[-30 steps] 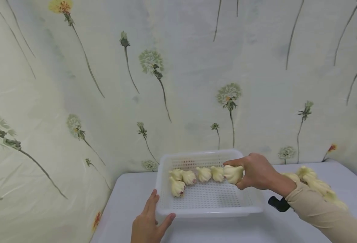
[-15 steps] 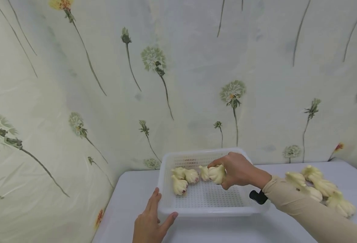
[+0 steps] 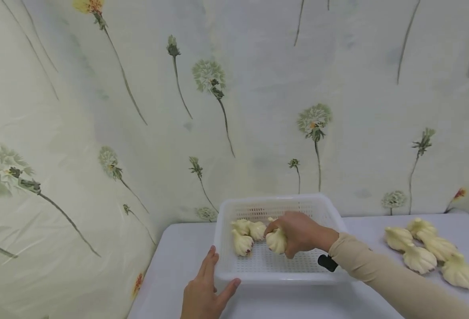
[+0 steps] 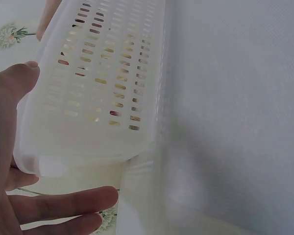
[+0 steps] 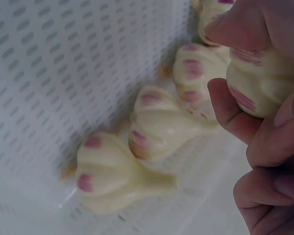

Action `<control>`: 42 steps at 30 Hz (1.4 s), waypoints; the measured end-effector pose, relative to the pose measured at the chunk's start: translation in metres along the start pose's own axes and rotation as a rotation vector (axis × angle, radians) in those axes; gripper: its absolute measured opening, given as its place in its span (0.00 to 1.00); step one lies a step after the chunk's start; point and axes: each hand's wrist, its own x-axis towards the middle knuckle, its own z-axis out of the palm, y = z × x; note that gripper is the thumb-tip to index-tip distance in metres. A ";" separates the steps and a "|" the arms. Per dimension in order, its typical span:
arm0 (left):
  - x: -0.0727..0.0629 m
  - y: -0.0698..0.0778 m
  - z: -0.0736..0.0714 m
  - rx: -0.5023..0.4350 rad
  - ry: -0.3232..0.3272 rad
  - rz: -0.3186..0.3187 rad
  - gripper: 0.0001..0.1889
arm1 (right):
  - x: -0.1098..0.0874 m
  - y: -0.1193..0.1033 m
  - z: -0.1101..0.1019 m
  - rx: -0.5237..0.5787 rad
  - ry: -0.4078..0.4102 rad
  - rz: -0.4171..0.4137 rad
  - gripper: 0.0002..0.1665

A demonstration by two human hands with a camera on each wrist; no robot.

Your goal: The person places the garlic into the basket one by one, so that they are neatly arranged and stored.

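Right hand: your right hand point(image 3: 298, 232) grasps one cream garlic-shaped bun point(image 3: 276, 241), thumb and fingers point(image 5: 228, 112) curled round it, low inside the white perforated basket point(image 3: 330, 212).
Held bun: it sits near the basket's middle, at about 3 o'clock of the buns in the basket point(image 3: 245, 235), close to the nearest of them.
Left hand: your left hand point(image 3: 204, 292) rests against the basket's near-left corner at about 7 o'clock, thumb point(image 3: 230, 288) along the front wall, fingers point(image 4: 63, 203) straight and relaxed, gripping nothing.
Spare buns: a cluster of loose buns point(image 3: 433, 257) lies on the table point(image 3: 178, 261) at 3 o'clock, well apart from the basket.
Risk, crowding: if you set the held bun down too far toward 9 o'clock, you may knock or squash its neighbours; they look soft.
Risk, grip: squeeze harder and you likely dent the pleats.
Risk, basket: the basket looks light; if your left hand lifts off, a nudge from your right sleeve point(image 3: 362, 266) could slide it.
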 end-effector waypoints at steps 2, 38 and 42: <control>-0.001 0.000 0.001 0.001 -0.008 -0.004 0.40 | 0.000 -0.001 0.008 0.008 -0.021 -0.011 0.42; 0.001 0.001 -0.001 0.020 0.019 0.065 0.39 | 0.005 -0.005 0.022 0.224 -0.363 0.223 0.37; 0.001 0.001 -0.002 0.025 0.012 0.063 0.39 | 0.006 -0.005 0.023 0.197 -0.346 0.210 0.34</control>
